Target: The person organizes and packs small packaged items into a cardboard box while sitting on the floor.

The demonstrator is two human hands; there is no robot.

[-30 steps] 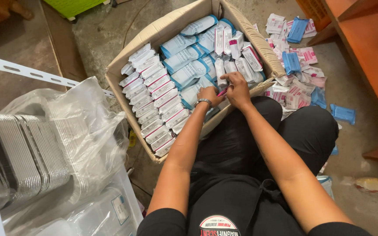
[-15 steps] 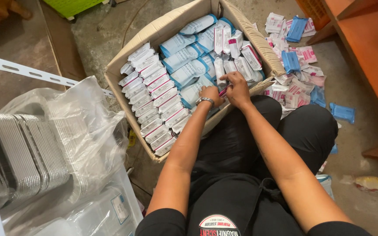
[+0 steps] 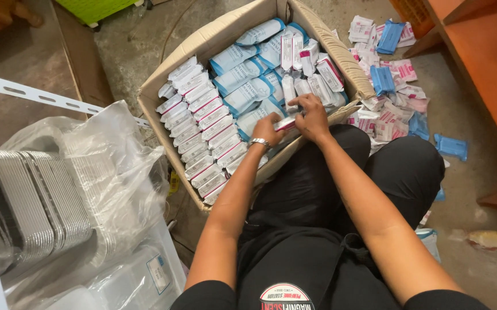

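Head view, looking down over my lap. My left hand (image 3: 267, 128) and right hand (image 3: 311, 117) meet over the near edge of the cardboard box (image 3: 214, 40). Between them sits one small white packet with a pink stripe (image 3: 286, 123): left fingers closed on its left end, right fingers curled over its right end. A watch (image 3: 258, 143) is on my left wrist.

Just beyond the hands, inside the box: upright white-and-pink packets (image 3: 311, 69) on the right side, pale blue pouches (image 3: 243, 74) lying flat in the middle and far part, and a long row of white-and-pink packets (image 3: 200, 123) standing on edge along the left wall.

On the floor right of the box: a loose heap of pink-and-white packets (image 3: 386, 109) with several blue pouches (image 3: 449, 146) among and near it. Far right, an orange wooden shelf (image 3: 484, 51).

Left of me: stacked foil trays in a clear plastic bag (image 3: 36, 201), and a white perforated metal strip (image 3: 30, 95) farther off.
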